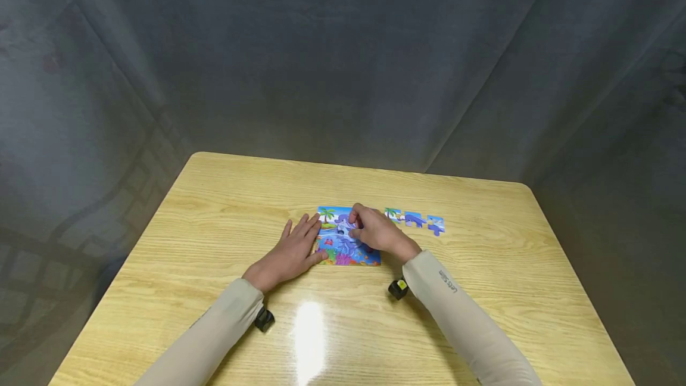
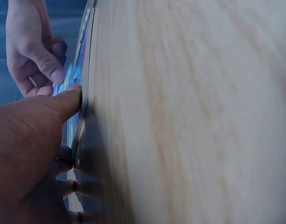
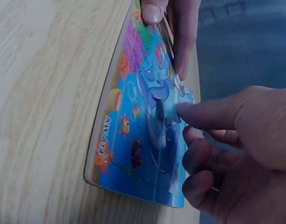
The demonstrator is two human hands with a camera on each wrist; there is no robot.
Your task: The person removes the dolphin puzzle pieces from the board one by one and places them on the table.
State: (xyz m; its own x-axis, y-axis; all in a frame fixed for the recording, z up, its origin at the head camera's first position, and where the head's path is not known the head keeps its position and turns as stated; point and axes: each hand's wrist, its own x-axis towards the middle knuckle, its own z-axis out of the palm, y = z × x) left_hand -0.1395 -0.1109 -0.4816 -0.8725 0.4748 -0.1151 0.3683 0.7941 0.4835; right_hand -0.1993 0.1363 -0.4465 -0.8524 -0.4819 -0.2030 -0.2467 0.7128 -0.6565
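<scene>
A jigsaw puzzle board with a dolphin, a palm tree and a coral seabed lies flat on the table. Spread along its left edge, my left hand rests with straight fingers, its thumb touching the lower left corner. My right hand is over the upper right part of the board. Between its thumb and fingers it pinches a blue puzzle piece, which sits tilted above the picture in the right wrist view. My right fingers hide part of the dolphin and the board's right side.
Right of the board lie three loose puzzle pieces: one with a palm tree, one purple-blue, and one with a tab pointing down. The wooden table has a grey curtain behind it.
</scene>
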